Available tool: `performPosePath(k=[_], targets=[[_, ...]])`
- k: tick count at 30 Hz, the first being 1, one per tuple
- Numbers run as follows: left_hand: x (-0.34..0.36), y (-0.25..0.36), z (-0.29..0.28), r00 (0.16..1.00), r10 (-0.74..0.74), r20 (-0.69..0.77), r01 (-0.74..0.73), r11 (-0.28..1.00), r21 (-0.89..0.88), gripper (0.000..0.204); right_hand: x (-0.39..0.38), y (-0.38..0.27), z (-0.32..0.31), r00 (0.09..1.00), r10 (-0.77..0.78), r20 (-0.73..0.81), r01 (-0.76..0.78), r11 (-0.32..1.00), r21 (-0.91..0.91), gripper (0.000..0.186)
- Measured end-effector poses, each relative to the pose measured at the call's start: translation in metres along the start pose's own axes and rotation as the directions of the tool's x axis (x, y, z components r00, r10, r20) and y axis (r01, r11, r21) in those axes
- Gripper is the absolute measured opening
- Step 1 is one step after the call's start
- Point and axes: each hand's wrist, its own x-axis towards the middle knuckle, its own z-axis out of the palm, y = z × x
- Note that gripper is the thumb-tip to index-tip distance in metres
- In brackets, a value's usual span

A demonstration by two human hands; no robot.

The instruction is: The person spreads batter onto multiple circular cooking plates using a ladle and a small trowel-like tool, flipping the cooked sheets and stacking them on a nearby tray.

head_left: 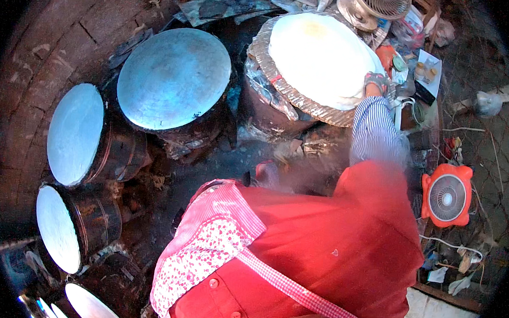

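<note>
My right arm, in a blue-and-white striped sleeve [376, 128], reaches out to the far right. My right hand [376, 83] is at the right edge of a large round white surface [325, 58], which is too bright to show its texture. Its fingers are small and partly hidden, so I cannot tell whether they hold anything. Under the white round lies a wider brown, ridged rim [304, 104]. My left hand does not show clearly. A blurred pinkish shape [267, 172] beyond my apron is too unclear to name.
A large drum-like stand with a round blue-grey top [175, 78] stands left of the white round. Smaller ones with pale tops [76, 135] line the brick wall [93, 27]. On the right are an orange fan [447, 196], a beige fan [382, 2], a white tray [429, 73] and cords.
</note>
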Motion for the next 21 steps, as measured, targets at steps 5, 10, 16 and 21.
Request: performPosePath(k=[5, 10, 16, 21], targets=[[-0.027, -0.032, -0.137, 0.993, -0.076, -0.088, 0.057, 0.979, -0.194, 0.029, 0.025, -0.049, -0.011, 0.934, -0.268, -0.236, 0.254, 0.963, -0.091, 0.031], [-0.128, -0.101, -0.251, 0.952, -0.133, -0.277, -0.017, 0.877, -0.481, 0.029, -0.050, -0.164, -0.030, 0.343, -0.540, -0.768, 0.791, 0.607, -0.073, 0.035], [-0.187, -0.122, -0.236, 0.932, -0.085, -0.351, -0.175, 0.745, -0.644, 0.027, -0.348, -0.333, 0.036, -0.512, -0.606, -0.609, 0.400, -0.796, 0.455, 0.033], [-0.207, -0.122, -0.231, 0.933, -0.167, -0.319, -0.165, 0.589, -0.791, 0.023, -0.645, -0.279, 0.015, -0.935, 0.032, -0.352, -0.005, -0.997, -0.077, 0.041]])
